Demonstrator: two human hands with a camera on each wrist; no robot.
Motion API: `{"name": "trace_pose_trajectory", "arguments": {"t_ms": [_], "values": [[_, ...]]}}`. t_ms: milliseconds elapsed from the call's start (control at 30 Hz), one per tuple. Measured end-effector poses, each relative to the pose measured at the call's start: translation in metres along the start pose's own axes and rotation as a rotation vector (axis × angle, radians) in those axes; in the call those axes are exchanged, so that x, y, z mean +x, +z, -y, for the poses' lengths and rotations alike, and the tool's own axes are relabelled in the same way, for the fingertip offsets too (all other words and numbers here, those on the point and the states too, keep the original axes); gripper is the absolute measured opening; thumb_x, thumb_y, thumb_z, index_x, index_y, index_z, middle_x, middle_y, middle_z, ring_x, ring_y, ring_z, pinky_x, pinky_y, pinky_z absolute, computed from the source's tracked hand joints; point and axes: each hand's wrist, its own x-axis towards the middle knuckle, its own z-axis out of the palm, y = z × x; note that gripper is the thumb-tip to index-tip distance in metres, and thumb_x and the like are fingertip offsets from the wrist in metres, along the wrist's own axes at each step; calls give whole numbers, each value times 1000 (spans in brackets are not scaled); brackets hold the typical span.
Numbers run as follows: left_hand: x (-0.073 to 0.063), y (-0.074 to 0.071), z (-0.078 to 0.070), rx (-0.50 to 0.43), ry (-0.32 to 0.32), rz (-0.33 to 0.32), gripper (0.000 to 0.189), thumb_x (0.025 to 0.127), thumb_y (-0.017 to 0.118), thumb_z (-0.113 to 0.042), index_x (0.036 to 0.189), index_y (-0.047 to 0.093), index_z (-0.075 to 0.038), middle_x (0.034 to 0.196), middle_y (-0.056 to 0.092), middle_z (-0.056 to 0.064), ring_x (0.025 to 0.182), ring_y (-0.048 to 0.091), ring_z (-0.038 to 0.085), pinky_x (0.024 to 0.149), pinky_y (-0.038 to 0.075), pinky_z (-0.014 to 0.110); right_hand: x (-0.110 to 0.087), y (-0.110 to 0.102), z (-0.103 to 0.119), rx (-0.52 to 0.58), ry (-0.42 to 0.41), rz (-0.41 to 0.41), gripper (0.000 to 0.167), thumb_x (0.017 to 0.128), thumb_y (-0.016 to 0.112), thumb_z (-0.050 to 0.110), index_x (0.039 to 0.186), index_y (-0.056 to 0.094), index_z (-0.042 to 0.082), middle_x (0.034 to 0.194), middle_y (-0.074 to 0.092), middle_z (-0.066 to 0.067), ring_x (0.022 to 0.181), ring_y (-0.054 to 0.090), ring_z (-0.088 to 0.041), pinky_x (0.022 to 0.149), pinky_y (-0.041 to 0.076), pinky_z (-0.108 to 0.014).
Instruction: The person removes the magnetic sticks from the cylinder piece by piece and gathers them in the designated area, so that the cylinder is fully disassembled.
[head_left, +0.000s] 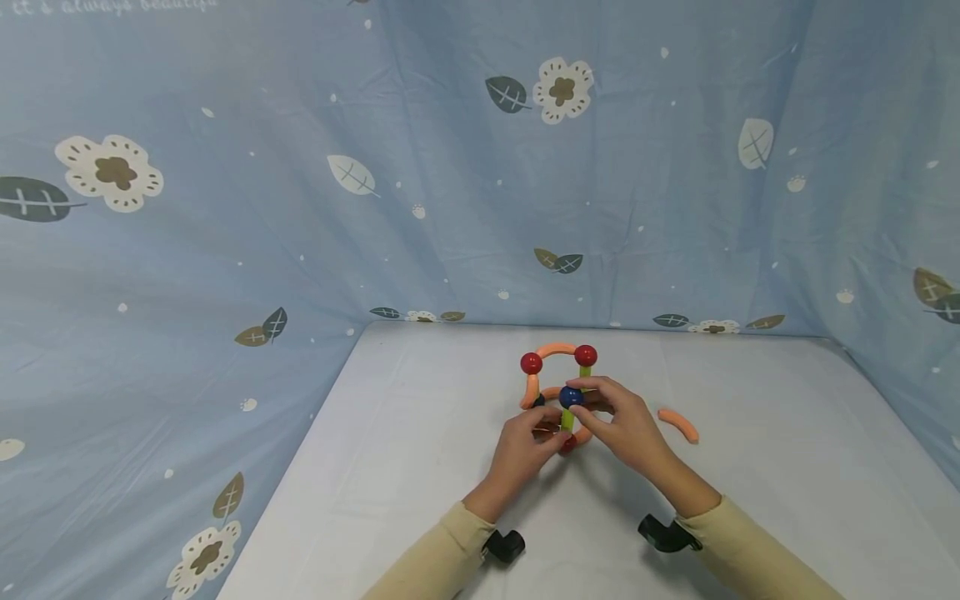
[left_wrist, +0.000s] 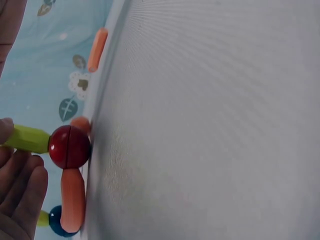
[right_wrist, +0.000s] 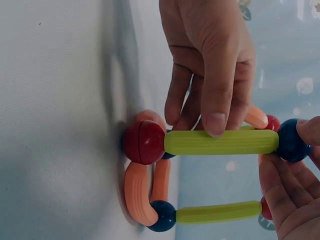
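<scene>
A frame of magnetic rods and balls stands on the table, with curved orange rods, green rods and red and blue balls. My right hand [head_left: 626,425] pinches a blue ball [head_left: 571,397] between thumb and fingers. That ball tops an upright green rod [right_wrist: 222,142], whose foot meets a red ball [right_wrist: 144,142] at the base. Around the green rod, my left hand [head_left: 519,454] has its thumb on one side and its fingers on the other. Behind, two red balls [head_left: 531,363] are linked by a curved orange rod [head_left: 557,348]. The hands partly hide the base.
A loose curved orange rod [head_left: 678,425] lies on the white table [head_left: 420,433], to the right of my right hand. Blue patterned cloth [head_left: 450,167] hangs behind the table and along its left side. Each wrist wears a black camera [head_left: 667,533].
</scene>
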Motion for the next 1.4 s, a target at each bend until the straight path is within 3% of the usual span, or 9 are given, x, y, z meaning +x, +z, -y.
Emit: {"name": "trace_pose_trajectory", "arguments": {"t_ms": [800, 1167, 1400], "values": [[4, 3, -1, 73, 56, -42, 17, 92, 78, -18, 109, 75, -15, 98, 74, -8, 87, 67, 0, 78, 55, 15, -1, 1, 2, 19, 12, -24, 36, 93, 75, 8, 127, 65, 13, 120, 67, -5, 102, 72, -20, 86, 60, -36], [4, 3, -1, 56, 43, -23, 18, 93, 78, -20, 110, 75, -16, 99, 74, -8, 89, 67, -1, 79, 55, 16, -5, 0, -2, 75, 25, -54, 35, 95, 73, 12, 129, 63, 10, 122, 66, -7, 104, 71, -22, 87, 59, -34], [4, 5, -2, 35, 15, -19, 19, 92, 78, -20, 111, 75, -17, 99, 73, -10, 91, 67, -1, 79, 56, 17, -7, -5, -9, 47, 40, -71, 34, 95, 74, 12, 127, 63, 9, 123, 66, -8, 103, 71, -23, 86, 58, -28]]}}
